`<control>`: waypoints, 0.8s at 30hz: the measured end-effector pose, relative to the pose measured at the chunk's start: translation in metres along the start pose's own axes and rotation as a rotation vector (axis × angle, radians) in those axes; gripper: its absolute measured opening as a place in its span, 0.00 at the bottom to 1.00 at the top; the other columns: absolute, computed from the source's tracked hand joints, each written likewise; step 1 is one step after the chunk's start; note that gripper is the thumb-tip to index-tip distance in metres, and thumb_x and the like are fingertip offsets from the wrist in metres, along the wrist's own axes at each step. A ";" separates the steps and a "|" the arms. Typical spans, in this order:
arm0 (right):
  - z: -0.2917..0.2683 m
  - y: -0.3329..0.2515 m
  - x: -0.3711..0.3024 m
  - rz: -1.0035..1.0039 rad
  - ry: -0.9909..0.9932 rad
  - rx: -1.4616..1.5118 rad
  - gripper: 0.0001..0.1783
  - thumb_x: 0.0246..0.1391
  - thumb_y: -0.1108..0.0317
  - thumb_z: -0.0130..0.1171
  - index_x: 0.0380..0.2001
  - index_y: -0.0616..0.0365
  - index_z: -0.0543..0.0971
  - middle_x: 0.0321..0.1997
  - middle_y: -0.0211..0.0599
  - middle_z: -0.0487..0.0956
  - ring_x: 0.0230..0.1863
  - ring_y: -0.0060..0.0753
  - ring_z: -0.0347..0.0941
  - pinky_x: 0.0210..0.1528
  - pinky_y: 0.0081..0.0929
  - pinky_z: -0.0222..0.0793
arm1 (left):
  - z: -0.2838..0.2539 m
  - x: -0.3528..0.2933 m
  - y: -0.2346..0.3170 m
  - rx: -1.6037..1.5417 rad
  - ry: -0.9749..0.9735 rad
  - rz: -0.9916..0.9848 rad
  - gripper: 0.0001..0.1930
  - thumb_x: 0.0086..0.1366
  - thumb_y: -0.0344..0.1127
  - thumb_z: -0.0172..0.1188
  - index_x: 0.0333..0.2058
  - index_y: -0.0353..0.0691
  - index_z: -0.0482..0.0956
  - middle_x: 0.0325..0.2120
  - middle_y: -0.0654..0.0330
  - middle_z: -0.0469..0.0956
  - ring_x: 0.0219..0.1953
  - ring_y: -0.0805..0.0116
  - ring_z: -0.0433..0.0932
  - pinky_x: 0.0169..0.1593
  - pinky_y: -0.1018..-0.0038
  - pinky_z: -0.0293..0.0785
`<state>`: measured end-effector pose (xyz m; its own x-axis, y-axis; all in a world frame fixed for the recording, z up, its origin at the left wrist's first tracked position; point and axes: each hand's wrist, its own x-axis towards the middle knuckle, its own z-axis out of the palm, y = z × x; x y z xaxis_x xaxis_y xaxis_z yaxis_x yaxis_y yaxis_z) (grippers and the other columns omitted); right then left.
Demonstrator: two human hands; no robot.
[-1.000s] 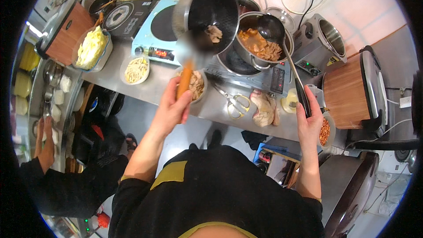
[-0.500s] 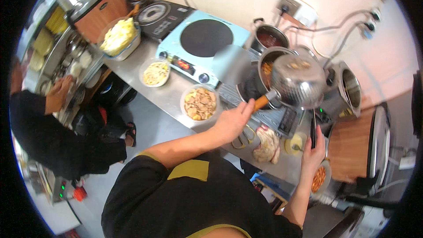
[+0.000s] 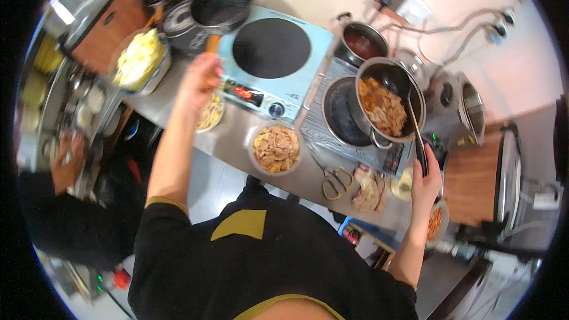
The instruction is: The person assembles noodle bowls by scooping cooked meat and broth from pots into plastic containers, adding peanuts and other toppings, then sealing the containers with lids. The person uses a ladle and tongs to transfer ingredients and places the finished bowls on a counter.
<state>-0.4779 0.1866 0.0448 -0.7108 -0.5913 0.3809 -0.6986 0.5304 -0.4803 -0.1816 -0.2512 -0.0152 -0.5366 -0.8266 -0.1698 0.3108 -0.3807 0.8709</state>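
My left hand (image 3: 200, 83) grips the wooden handle of a dark-lined saucepan (image 3: 222, 3), held at the left edge of the light-blue cooktop (image 3: 320, 21). The pan's inside looks dark with no food visible. My right hand (image 3: 427, 175) is closed around the black handle of a long spoon (image 3: 421, 151). Its far end reaches into a steel pot (image 3: 394, 71) containing browned meat pieces (image 3: 385, 109); the spoon's tip cannot be made out clearly. This pot overlaps a round black plate (image 3: 338, 112) on a grey-patterned cooktop (image 3: 320, 98).
Nearby are a bowl of cooked meat (image 3: 277, 148), scissors (image 3: 338, 184), raw meat (image 3: 368, 188) and a pot of dark red liquid (image 3: 361, 41). Shredded cabbage (image 3: 140, 62) fills a basin at left. Cords (image 3: 450, 35) hang on the wall. A co-worker (image 3: 77, 213) stands at left.
My left hand has swung the saucepan from over the steel pot to the far left, beyond the blue cooktop. The meat in the pot is now in sight. My right hand keeps the spoon.
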 end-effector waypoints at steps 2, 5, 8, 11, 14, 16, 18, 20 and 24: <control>0.000 -0.017 0.002 0.127 0.005 -0.070 0.23 0.50 0.73 0.57 0.53 0.58 0.73 0.39 0.46 0.78 0.40 0.47 0.74 0.46 0.34 0.68 | -0.055 0.052 0.019 -0.122 0.083 -0.045 0.09 0.59 0.33 0.63 0.36 0.40 0.73 0.28 0.62 0.76 0.26 0.75 0.76 0.19 0.88 0.65; -0.002 -0.028 0.002 0.162 0.004 -0.093 0.24 0.51 0.72 0.57 0.54 0.59 0.72 0.48 0.49 0.77 0.49 0.45 0.74 0.51 0.32 0.67 | -0.120 0.113 0.041 -0.321 0.123 -0.097 0.12 0.58 0.30 0.64 0.40 0.34 0.74 0.27 0.57 0.74 0.27 0.66 0.76 0.21 0.85 0.72; -0.002 -0.028 -0.007 0.198 -0.027 0.011 0.24 0.56 0.68 0.55 0.56 0.62 0.70 0.51 0.44 0.77 0.51 0.33 0.73 0.53 0.27 0.67 | -0.179 0.173 0.055 -0.417 0.014 -0.200 0.11 0.59 0.30 0.63 0.38 0.31 0.74 0.27 0.55 0.74 0.27 0.64 0.75 0.25 0.81 0.77; -0.001 -0.035 -0.010 0.543 -0.099 0.306 0.24 0.56 0.67 0.57 0.56 0.62 0.71 0.41 0.34 0.77 0.38 0.21 0.69 0.41 0.18 0.65 | -0.193 0.204 0.058 -0.440 0.135 -0.146 0.10 0.60 0.29 0.61 0.38 0.29 0.74 0.29 0.52 0.75 0.27 0.62 0.75 0.28 0.75 0.79; 0.009 -0.036 -0.007 0.526 -0.080 0.299 0.23 0.56 0.68 0.57 0.55 0.60 0.72 0.31 0.24 0.75 0.22 0.08 0.58 0.22 0.08 0.51 | -0.235 0.222 0.075 -0.380 0.009 -0.192 0.13 0.59 0.33 0.64 0.38 0.32 0.75 0.30 0.53 0.75 0.30 0.62 0.76 0.32 0.74 0.80; 0.013 -0.025 -0.010 0.397 -0.038 0.255 0.23 0.56 0.68 0.57 0.55 0.60 0.71 0.32 0.24 0.75 0.23 0.09 0.58 0.24 0.09 0.51 | -0.243 0.222 0.075 -0.092 0.227 -0.113 0.14 0.61 0.40 0.62 0.39 0.35 0.76 0.32 0.55 0.75 0.32 0.63 0.76 0.36 0.69 0.80; 0.007 -0.025 -0.006 0.434 -0.039 0.311 0.24 0.56 0.68 0.58 0.55 0.63 0.71 0.37 0.28 0.76 0.30 0.13 0.64 0.34 0.13 0.59 | -0.220 0.199 0.088 0.202 0.351 -0.195 0.14 0.64 0.42 0.59 0.40 0.37 0.76 0.33 0.56 0.75 0.33 0.64 0.76 0.39 0.69 0.79; -0.005 -0.030 -0.002 0.493 -0.021 0.315 0.24 0.57 0.68 0.58 0.55 0.64 0.70 0.40 0.30 0.77 0.36 0.17 0.69 0.43 0.16 0.66 | -0.158 0.155 0.086 0.806 0.564 0.405 0.16 0.67 0.44 0.53 0.42 0.36 0.74 0.33 0.58 0.75 0.31 0.67 0.74 0.37 0.73 0.74; -0.015 -0.030 0.021 0.531 -0.015 0.417 0.23 0.56 0.67 0.59 0.55 0.58 0.72 0.28 0.22 0.76 0.20 0.07 0.59 0.21 0.09 0.50 | -0.056 0.017 0.057 0.774 0.214 0.737 0.19 0.70 0.46 0.45 0.44 0.34 0.72 0.30 0.61 0.71 0.27 0.75 0.68 0.32 0.79 0.65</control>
<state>-0.4733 0.1671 0.0788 -0.9456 -0.3253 -0.0006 -0.1627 0.4747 -0.8650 -0.1292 -0.3100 0.0056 -0.2500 -0.8281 0.5018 -0.1184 0.5405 0.8330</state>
